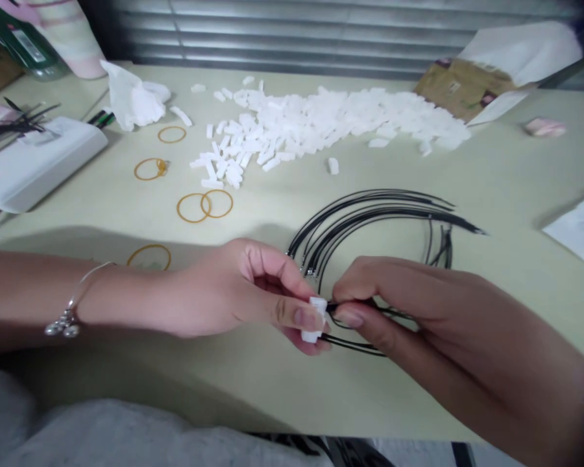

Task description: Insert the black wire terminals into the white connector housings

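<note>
Between the thumb and fingers of my left hand [267,301] sits a small white plastic connector housing [311,336]. Thin black wires [353,345] run out of its right side. My right hand [394,305] pinches a black wire [331,307] close to the upper part of the housing; whether its tip is inside I cannot tell. Just beyond both hands, a curved bundle of black wires [365,217] with small metal ends lies on the table. My right palm and fingers hide part of the held wires.
Many loose white connector housings [321,123] are heaped at the back, beside an opened paper packet [467,84]. Several yellow rubber bands [193,207] lie to the left. A white box [43,162], crumpled tissue [136,100] and a green bottle [29,48] stand at the far left.
</note>
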Demonstrator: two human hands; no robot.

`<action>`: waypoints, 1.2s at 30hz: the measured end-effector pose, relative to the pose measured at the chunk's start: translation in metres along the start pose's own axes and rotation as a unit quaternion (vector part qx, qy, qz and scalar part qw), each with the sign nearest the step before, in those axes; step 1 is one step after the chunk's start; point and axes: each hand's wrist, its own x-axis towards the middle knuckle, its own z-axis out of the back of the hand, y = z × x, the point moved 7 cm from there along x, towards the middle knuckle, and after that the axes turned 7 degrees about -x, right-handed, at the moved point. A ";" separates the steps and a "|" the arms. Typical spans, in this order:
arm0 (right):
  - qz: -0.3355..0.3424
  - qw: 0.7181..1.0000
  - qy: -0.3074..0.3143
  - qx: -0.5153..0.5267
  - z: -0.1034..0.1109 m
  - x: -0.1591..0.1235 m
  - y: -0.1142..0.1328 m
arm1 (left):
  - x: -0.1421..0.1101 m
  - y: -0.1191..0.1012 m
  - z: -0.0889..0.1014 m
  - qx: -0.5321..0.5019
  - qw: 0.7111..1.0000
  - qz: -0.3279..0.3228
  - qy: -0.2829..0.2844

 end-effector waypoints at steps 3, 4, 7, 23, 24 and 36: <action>0.020 0.998 -0.031 -0.041 0.012 0.001 -0.002 | 0.003 -0.002 0.000 -0.036 0.999 -0.003 -0.003; 0.040 0.996 -0.049 -0.059 0.016 0.001 0.000 | 0.003 -0.002 0.000 -0.044 0.999 -0.004 -0.007; 0.085 0.989 -0.080 -0.095 0.022 0.000 0.004 | 0.004 -0.002 0.001 -0.067 0.998 -0.002 -0.019; 0.041 0.993 -0.089 -0.063 0.021 0.001 -0.004 | 0.005 -0.001 0.002 -0.058 0.998 0.007 -0.017; 0.036 0.994 -0.088 -0.062 0.021 0.002 -0.005 | 0.005 -0.001 0.002 -0.052 0.998 0.008 -0.018; -0.019 0.999 -0.020 -0.036 0.009 0.001 -0.012 | 0.003 -0.003 0.004 -0.018 0.999 0.002 -0.032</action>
